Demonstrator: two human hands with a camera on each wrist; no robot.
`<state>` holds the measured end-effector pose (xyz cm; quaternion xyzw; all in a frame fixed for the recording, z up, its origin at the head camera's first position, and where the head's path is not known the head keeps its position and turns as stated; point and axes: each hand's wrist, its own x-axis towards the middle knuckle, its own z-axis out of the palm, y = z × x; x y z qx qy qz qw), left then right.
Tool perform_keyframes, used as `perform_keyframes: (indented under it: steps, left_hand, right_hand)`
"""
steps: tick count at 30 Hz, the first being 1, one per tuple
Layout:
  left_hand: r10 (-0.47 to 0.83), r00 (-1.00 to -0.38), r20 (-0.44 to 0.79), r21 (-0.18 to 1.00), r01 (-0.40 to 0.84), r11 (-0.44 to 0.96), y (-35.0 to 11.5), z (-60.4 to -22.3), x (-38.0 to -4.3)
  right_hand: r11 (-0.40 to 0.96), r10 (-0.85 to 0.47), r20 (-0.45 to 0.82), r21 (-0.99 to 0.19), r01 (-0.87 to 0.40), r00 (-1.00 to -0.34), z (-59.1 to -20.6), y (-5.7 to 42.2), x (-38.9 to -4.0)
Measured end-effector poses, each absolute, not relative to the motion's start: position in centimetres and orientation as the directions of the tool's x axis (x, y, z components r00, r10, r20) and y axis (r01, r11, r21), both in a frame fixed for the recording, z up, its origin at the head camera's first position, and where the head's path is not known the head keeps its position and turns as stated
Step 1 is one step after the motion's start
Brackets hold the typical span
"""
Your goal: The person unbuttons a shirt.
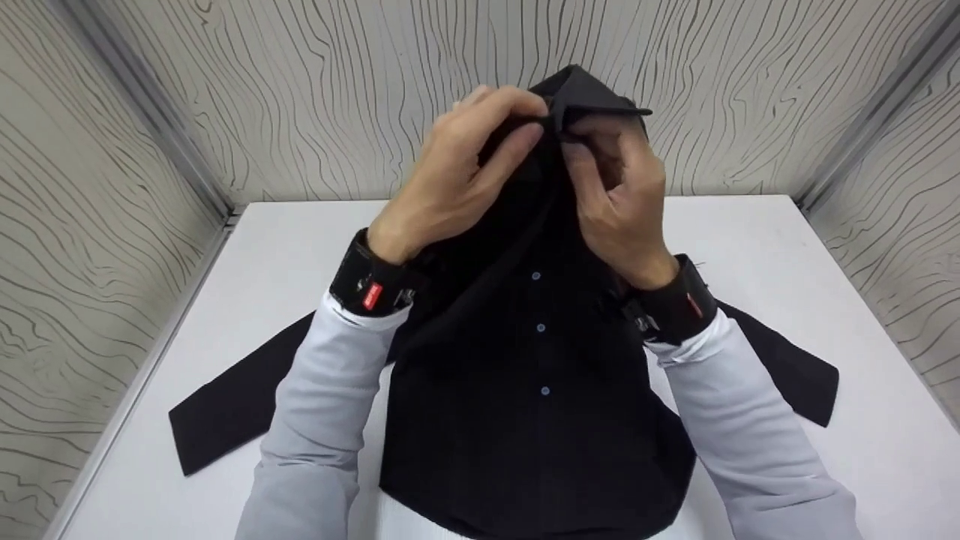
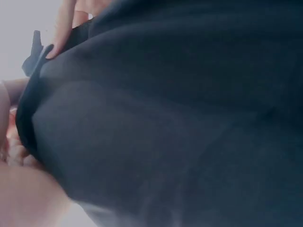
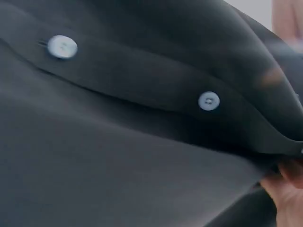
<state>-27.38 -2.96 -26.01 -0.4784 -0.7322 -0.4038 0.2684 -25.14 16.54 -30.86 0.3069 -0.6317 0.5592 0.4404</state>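
Note:
A black long-sleeved shirt [image 1: 517,420] lies front up, its collar end lifted by both hands. Light buttons [image 3: 209,101] run down its front placket. My left hand [image 1: 465,157] pinches the cloth near the collar between thumb and forefinger. Close beside it, my right hand [image 1: 622,187] grips the other side of the collar [image 1: 592,94], its fingertips partly hidden under the folded cloth. In the left wrist view dark fabric [image 2: 165,118] fills most of the picture, with fingers at the upper left edge.
The shirt's two sleeves [image 1: 232,397] spread out to the left and right on a white table [image 1: 300,240]. Walls with a wavy line pattern [image 1: 337,90] stand behind and at both sides, with metal strips [image 1: 150,105] in the corners.

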Motion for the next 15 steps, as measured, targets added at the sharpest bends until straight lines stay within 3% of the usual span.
perform_keyframes:
  steps: [6, 15]
  left_hand:
    - [0.441, -0.327, 0.836, 0.229, 0.938, 0.262, -3.8, -26.3, -23.9]
    - [0.421, -0.335, 0.843, 0.232, 0.932, 0.278, -4.1, -30.0, -20.7]
  right_hand:
    - [0.228, 0.017, 0.929, -0.363, -0.903, -0.369, -30.8, 16.4, -21.9]
    - [0.295, -0.104, 0.901, -0.377, -0.878, -0.421, -33.2, 16.8, -17.9]
